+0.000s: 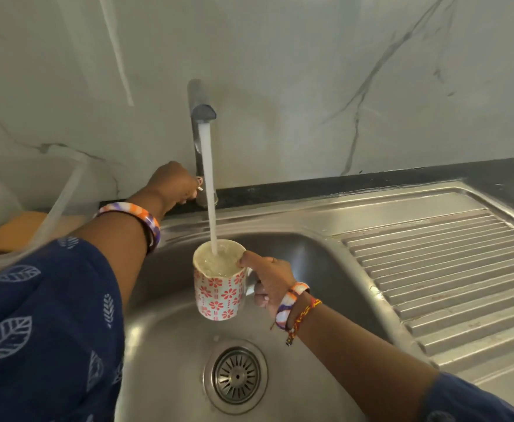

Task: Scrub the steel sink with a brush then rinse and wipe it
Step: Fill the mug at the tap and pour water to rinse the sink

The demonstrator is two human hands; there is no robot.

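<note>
Rinse step, filling mug point(219, 287) under tap point(201, 111). Right hand point(267, 284) gripping mug by handle, thumb on rim, holding it upright over sink point(173, 345) bowl, above drain point(236, 374). Stream point(208, 184) landing inside mug, water nearing brim. Left hand point(173, 184) curling round tap base, apparently working valve; exact grip hidden. Advice: be closing tap before overflow, keeping mug level, then pouring round bowl walls and across drainboard point(447, 278), flushing toward drain.
</note>
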